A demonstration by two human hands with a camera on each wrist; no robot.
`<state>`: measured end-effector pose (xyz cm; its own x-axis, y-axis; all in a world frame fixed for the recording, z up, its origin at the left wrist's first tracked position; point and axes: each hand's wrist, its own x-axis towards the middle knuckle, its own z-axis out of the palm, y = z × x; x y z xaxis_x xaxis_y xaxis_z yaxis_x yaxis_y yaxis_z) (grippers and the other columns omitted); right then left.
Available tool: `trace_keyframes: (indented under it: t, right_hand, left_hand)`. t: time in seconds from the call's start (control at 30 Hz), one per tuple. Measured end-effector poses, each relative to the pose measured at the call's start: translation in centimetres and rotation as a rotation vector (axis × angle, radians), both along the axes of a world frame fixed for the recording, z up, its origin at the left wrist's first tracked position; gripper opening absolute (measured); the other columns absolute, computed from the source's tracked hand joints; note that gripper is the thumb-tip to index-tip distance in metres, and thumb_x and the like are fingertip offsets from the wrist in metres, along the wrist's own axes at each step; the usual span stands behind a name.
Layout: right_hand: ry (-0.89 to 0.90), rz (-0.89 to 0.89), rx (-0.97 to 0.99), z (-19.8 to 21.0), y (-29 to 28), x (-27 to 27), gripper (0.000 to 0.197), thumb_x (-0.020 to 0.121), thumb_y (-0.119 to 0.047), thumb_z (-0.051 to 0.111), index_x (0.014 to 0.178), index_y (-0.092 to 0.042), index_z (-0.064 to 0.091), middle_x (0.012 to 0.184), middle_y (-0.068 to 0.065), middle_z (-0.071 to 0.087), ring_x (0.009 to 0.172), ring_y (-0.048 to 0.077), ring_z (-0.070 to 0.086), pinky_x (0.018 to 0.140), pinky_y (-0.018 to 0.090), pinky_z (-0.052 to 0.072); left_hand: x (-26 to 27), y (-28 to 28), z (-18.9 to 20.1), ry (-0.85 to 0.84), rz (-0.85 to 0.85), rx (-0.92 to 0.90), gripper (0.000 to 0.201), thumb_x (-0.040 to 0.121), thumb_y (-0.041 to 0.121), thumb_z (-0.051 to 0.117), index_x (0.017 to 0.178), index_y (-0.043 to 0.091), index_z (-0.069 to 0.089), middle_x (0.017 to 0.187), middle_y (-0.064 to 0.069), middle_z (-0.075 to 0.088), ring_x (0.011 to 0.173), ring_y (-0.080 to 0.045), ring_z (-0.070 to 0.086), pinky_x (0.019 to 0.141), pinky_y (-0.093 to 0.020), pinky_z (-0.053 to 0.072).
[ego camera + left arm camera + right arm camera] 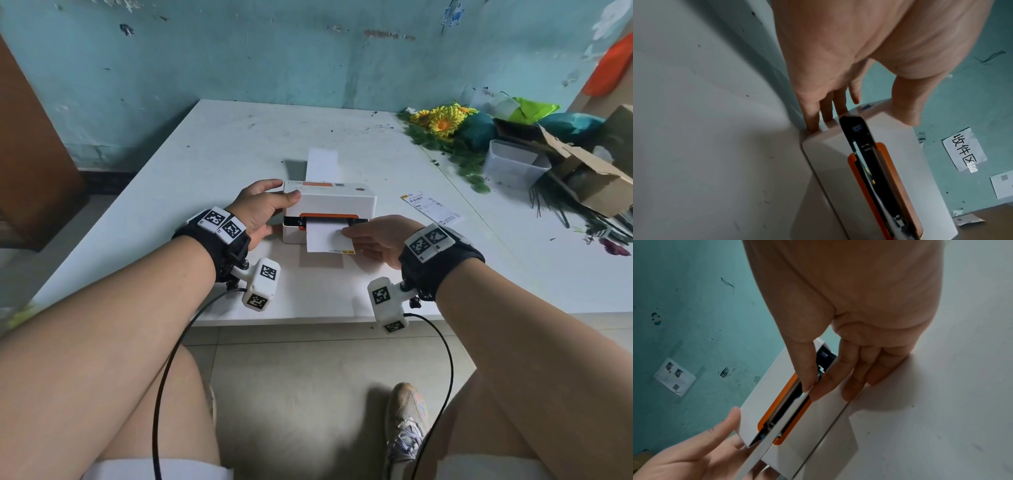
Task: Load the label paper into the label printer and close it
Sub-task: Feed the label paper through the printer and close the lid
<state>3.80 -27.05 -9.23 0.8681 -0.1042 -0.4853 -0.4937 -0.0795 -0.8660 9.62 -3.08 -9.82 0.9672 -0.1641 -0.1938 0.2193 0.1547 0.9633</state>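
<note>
A white label printer (329,205) with orange trim stands in the middle of the white table (205,154). Its lid is down, with a dark slot along the front. White label paper (325,240) sticks out of that slot, and a strip of it (322,166) trails behind the printer. My left hand (274,212) grips the printer's left end, thumb on the lid and fingers down the side (816,123). My right hand (352,236) pinches the label's right edge between thumb and forefinger (807,381). The paper (781,423) runs edge-on from the orange-framed slot (777,402).
A printed shipping label (430,207) lies to the right of the printer. Artificial sunflowers (442,123), a clear plastic tub (513,164) and an open cardboard box (582,174) crowd the right end. The table's front edge (308,320) is close to my wrists.
</note>
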Motion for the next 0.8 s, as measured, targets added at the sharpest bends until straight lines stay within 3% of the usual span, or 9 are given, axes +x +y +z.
trace_keyframes:
  t: [0.1,0.2,0.23,0.37,0.43,0.5,0.57,0.7,0.8]
  right_hand:
    - [-0.002,-0.011,0.004,-0.1,0.0,0.0,0.011,0.091,-0.007,0.080,0.097,-0.012,0.072,0.096,0.004,0.078,0.091,0.017,0.072,0.107,0.033,0.050]
    - [-0.004,-0.020,0.009,-0.2,0.0,0.1,0.012,0.091,-0.006,0.080,0.097,-0.012,0.072,0.099,0.004,0.078,0.098,0.020,0.072,0.107,0.033,0.050]
    - [-0.004,-0.021,0.009,-0.2,0.0,0.1,0.012,0.091,-0.007,0.080,0.097,-0.012,0.072,0.099,0.005,0.078,0.099,0.021,0.072,0.105,0.033,0.050]
    - [-0.017,-0.018,0.008,-0.4,0.0,0.1,0.011,0.091,-0.007,0.081,0.095,-0.013,0.072,0.098,0.005,0.077,0.096,0.020,0.071,0.097,0.030,0.051]
    - [-0.021,-0.019,0.012,-0.4,-0.1,0.0,0.011,0.091,-0.007,0.081,0.095,-0.013,0.072,0.097,0.004,0.078,0.095,0.020,0.072,0.095,0.030,0.051]
    - [-0.020,-0.016,0.015,-0.4,-0.1,0.0,0.012,0.090,-0.007,0.081,0.097,-0.013,0.073,0.097,0.004,0.079,0.094,0.019,0.073,0.097,0.030,0.051]
    - [-0.019,-0.016,0.014,-0.4,-0.2,0.1,0.013,0.090,-0.007,0.081,0.098,-0.013,0.073,0.098,0.005,0.079,0.092,0.019,0.074,0.098,0.031,0.052]
    - [-0.022,-0.028,0.021,-0.5,-0.3,0.1,0.017,0.088,-0.006,0.082,0.101,-0.012,0.073,0.103,0.007,0.080,0.094,0.021,0.075,0.088,0.030,0.054]
    - [-0.022,-0.035,0.033,-0.4,-0.3,0.0,0.017,0.089,-0.005,0.082,0.102,-0.011,0.073,0.105,0.008,0.080,0.096,0.022,0.074,0.095,0.032,0.055]
  left_hand:
    - [0.0,0.1,0.0,0.021,-0.011,-0.006,0.060,0.078,0.004,0.093,0.127,0.021,0.064,0.120,-0.004,0.078,0.137,-0.027,0.064,0.121,-0.065,0.041]
    - [0.0,0.1,-0.2,0.033,-0.031,0.007,0.106,0.051,0.019,0.100,0.148,0.013,0.059,0.131,-0.008,0.078,0.136,-0.028,0.065,0.113,-0.064,0.051]
    - [0.0,0.0,-0.2,0.025,-0.032,0.017,0.107,0.049,0.022,0.099,0.148,0.013,0.061,0.132,-0.009,0.078,0.133,-0.027,0.067,0.111,-0.062,0.053]
    - [-0.7,-0.8,0.4,0.013,0.022,0.049,0.061,0.081,0.018,0.091,0.137,0.010,0.070,0.126,-0.009,0.079,0.113,-0.024,0.072,0.094,-0.046,0.063]
    - [-0.5,-0.9,0.3,0.043,0.051,0.059,0.089,0.064,0.035,0.100,0.143,0.012,0.067,0.129,-0.006,0.078,0.120,-0.024,0.073,0.092,-0.045,0.064]
    - [0.1,-0.8,-0.1,0.046,0.079,0.069,0.118,0.042,0.045,0.103,0.149,0.016,0.062,0.135,-0.006,0.076,0.129,-0.025,0.071,0.098,-0.050,0.062]
    - [0.3,-0.9,-0.1,0.047,0.090,0.059,0.126,0.036,0.044,0.101,0.151,0.019,0.058,0.138,-0.006,0.074,0.130,-0.025,0.069,0.103,-0.053,0.060]
    - [-0.2,-1.2,0.6,0.064,0.100,0.053,0.116,0.046,0.037,0.099,0.152,0.020,0.056,0.141,-0.008,0.072,0.133,-0.028,0.067,0.102,-0.052,0.059]
    - [-0.4,-1.3,0.7,0.076,0.104,0.055,0.105,0.055,0.034,0.097,0.152,0.019,0.058,0.138,-0.008,0.073,0.131,-0.027,0.068,0.096,-0.047,0.060]
